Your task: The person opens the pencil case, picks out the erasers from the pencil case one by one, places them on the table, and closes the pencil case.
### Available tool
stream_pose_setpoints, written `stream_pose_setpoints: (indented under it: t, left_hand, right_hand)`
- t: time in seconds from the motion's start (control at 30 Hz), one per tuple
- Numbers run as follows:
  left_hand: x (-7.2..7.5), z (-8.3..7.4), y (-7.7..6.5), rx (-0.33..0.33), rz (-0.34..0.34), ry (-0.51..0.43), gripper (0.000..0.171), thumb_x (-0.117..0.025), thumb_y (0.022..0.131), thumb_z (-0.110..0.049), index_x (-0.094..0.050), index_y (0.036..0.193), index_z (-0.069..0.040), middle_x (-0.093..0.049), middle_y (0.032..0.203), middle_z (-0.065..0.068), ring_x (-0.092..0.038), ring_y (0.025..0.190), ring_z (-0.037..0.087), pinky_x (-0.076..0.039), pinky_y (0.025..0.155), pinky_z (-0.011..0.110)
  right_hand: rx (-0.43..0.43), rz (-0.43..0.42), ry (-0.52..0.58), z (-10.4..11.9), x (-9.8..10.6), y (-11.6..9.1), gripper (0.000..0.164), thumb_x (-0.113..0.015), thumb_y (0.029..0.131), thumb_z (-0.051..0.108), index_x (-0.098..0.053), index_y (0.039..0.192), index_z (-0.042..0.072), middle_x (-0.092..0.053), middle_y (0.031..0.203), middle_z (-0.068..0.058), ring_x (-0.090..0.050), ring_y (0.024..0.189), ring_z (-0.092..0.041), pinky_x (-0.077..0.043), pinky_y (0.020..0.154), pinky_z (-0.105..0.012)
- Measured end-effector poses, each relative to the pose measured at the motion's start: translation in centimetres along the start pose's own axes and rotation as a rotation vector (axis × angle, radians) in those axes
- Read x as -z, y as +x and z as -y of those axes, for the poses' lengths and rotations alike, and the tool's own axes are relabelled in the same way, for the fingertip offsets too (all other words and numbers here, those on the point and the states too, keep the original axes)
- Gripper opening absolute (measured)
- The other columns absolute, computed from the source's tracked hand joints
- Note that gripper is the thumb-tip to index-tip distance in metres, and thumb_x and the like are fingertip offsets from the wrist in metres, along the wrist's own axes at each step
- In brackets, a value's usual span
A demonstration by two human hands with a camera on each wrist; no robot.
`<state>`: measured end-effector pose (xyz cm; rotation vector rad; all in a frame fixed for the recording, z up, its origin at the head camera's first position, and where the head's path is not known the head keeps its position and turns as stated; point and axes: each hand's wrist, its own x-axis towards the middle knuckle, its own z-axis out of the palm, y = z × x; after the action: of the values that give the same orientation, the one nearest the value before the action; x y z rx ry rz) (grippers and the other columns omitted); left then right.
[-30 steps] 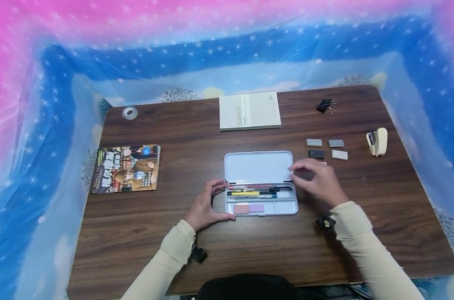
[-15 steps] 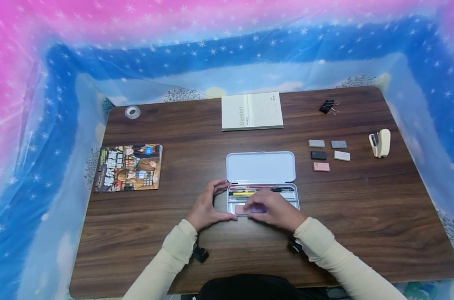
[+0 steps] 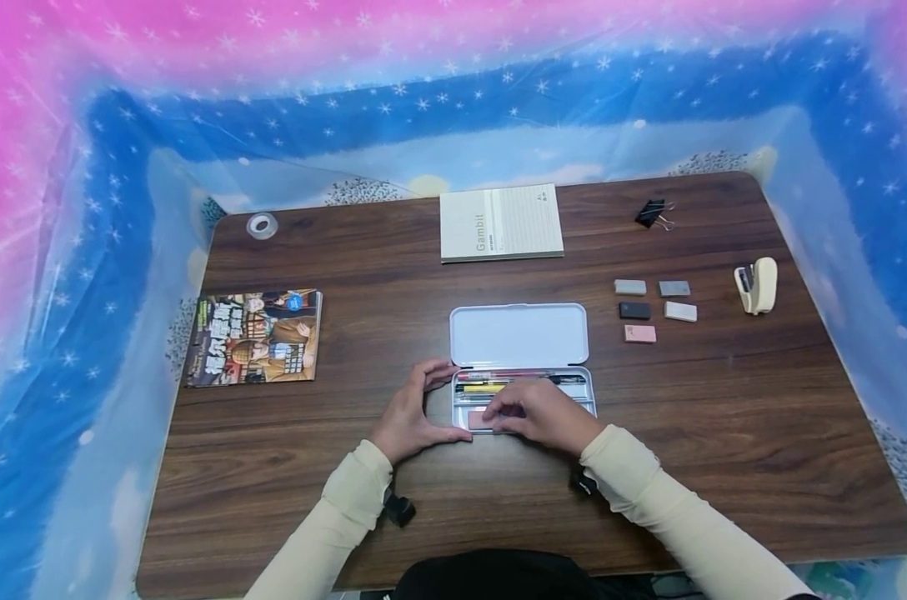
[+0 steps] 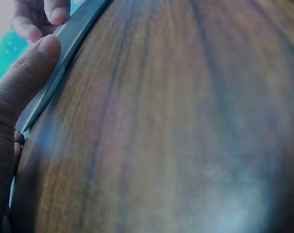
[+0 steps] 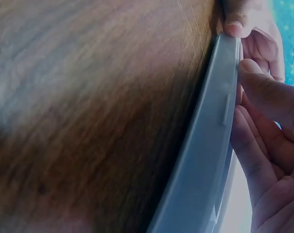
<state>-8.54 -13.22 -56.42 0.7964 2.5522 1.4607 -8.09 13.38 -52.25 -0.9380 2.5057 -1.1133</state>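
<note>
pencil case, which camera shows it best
The head view: it shows the pencil case open from above, with pens inside, though the right hand hides part. The left wrist view shows just a strip of its side; the right wrist view, mainly its outer wall.

Inside the pencil case (image 3: 518,336), the pens (image 3: 480,388) and the pink eraser (image 3: 476,420) are partly covered by the right hand (image 3: 547,414). Beyond the case, the small print on the notebook (image 3: 502,223) cannot be read; nearer than the case, both sleeves (image 3: 318,517) are cut off by the head view's lower edge.
</note>
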Motion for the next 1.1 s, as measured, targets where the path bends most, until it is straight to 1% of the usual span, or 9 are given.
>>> stream_pose_setpoints:
  t: [0.23, 0.3, 0.4, 0.57, 0.67, 0.77, 0.87, 1.0, 1.1]
  left_hand:
    - [0.0, -0.1, 0.0, 0.006, -0.001, -0.01, 0.113, -0.106, 0.061, -0.017, -0.035, 0.148, -0.005, -0.064, 0.144, 0.013, -0.059, 0.136, 0.025, -0.039, 0.12, 0.043]
    - [0.0, 0.0, 0.0, 0.006, 0.001, -0.003, 0.113, -0.106, 0.061, -0.017, -0.035, 0.148, -0.004, -0.064, 0.144, 0.014, -0.059, 0.136, 0.026, -0.038, 0.121, 0.043]
    - [-0.1, 0.0, -0.1, 0.001, -0.001, 0.006, 0.114, -0.106, 0.06, -0.019, -0.035, 0.148, -0.003, -0.064, 0.144, 0.014, -0.059, 0.136, 0.027, -0.038, 0.121, 0.044]
    - [-0.1, -0.1, 0.0, 0.02, -0.002, 0.009, 0.115, -0.106, 0.06, -0.022, -0.036, 0.15, -0.004, -0.064, 0.145, 0.012, -0.058, 0.137, 0.026, -0.038, 0.121, 0.045]
    - [0.0, -0.2, -0.1, 0.04, 0.004, 0.008, 0.115, -0.106, 0.061, -0.022, -0.035, 0.15, -0.004, -0.063, 0.146, 0.012, -0.057, 0.138, 0.026, -0.038, 0.121, 0.045]
    - [0.0, -0.2, -0.1, 0.036, 0.003, 0.008, 0.115, -0.106, 0.061, -0.022, -0.035, 0.15, -0.003, -0.063, 0.146, 0.012, -0.057, 0.138, 0.026, -0.039, 0.121, 0.045]
    - [0.0, -0.3, 0.0, 0.027, 0.0, 0.008, 0.115, -0.106, 0.061, -0.021, -0.035, 0.15, -0.002, -0.063, 0.145, 0.013, -0.058, 0.137, 0.026, -0.039, 0.12, 0.046]
    - [0.0, -0.3, 0.0, 0.029, 0.001, 0.007, 0.114, -0.105, 0.062, -0.021, -0.035, 0.15, -0.003, -0.063, 0.145, 0.013, -0.058, 0.137, 0.026, -0.039, 0.12, 0.047]
    - [0.0, -0.3, 0.0, 0.034, 0.004, 0.003, 0.114, -0.105, 0.062, -0.021, -0.035, 0.15, -0.004, -0.063, 0.146, 0.013, -0.057, 0.137, 0.026, -0.039, 0.12, 0.046]
  right_hand:
    - [0.054, -0.022, -0.004, -0.3, 0.0, -0.3, 0.015, -0.083, 0.089, 0.005, -0.08, 0.1, 0.015, -0.076, 0.1, 0.005, -0.067, 0.089, -0.005, -0.059, 0.078, -0.023]
    - [0.072, -0.05, 0.01, -0.4, 0.0, -0.4, 0.016, -0.082, 0.089, 0.004, -0.08, 0.1, 0.015, -0.076, 0.1, 0.006, -0.067, 0.088, -0.005, -0.058, 0.077, -0.023]
    - [0.085, -0.122, 0.044, -0.8, 0.4, -0.9, 0.021, -0.083, 0.087, 0.003, -0.079, 0.103, 0.016, -0.077, 0.103, 0.007, -0.069, 0.092, -0.006, -0.06, 0.08, -0.025]
    - [0.088, -0.276, 0.032, -2.0, 3.5, -2.7, 0.031, -0.088, 0.081, -0.002, -0.079, 0.106, 0.015, -0.077, 0.107, 0.004, -0.072, 0.096, -0.01, -0.062, 0.086, -0.028]
    - [0.063, -0.358, -0.024, -3.6, 6.0, -4.4, 0.033, -0.088, 0.079, -0.006, -0.079, 0.105, 0.014, -0.078, 0.106, 0.001, -0.073, 0.092, -0.012, -0.06, 0.084, -0.021]
    - [0.005, -0.446, -0.1, -5.8, 8.6, -6.4, 0.036, -0.089, 0.076, -0.009, -0.08, 0.103, 0.012, -0.078, 0.105, -0.001, -0.073, 0.094, -0.013, -0.055, 0.089, -0.014]
    - [-0.068, -0.52, -0.147, -8.2, 10.7, -8.7, 0.035, -0.088, 0.076, -0.011, -0.08, 0.102, 0.011, -0.079, 0.105, -0.003, -0.07, 0.098, -0.005, -0.05, 0.09, -0.008]
    - [-0.193, -0.561, -0.091, -10.7, 12.6, -11.2, 0.029, -0.083, 0.083, -0.012, -0.08, 0.104, 0.007, -0.079, 0.105, -0.009, -0.067, 0.094, 0.008, -0.053, 0.082, -0.007]
    - [-0.28, -0.567, -0.051, -12.0, 13.5, -12.6, 0.023, -0.081, 0.087, -0.008, -0.08, 0.105, 0.006, -0.078, 0.105, -0.013, -0.067, 0.089, 0.012, -0.054, 0.076, -0.007]
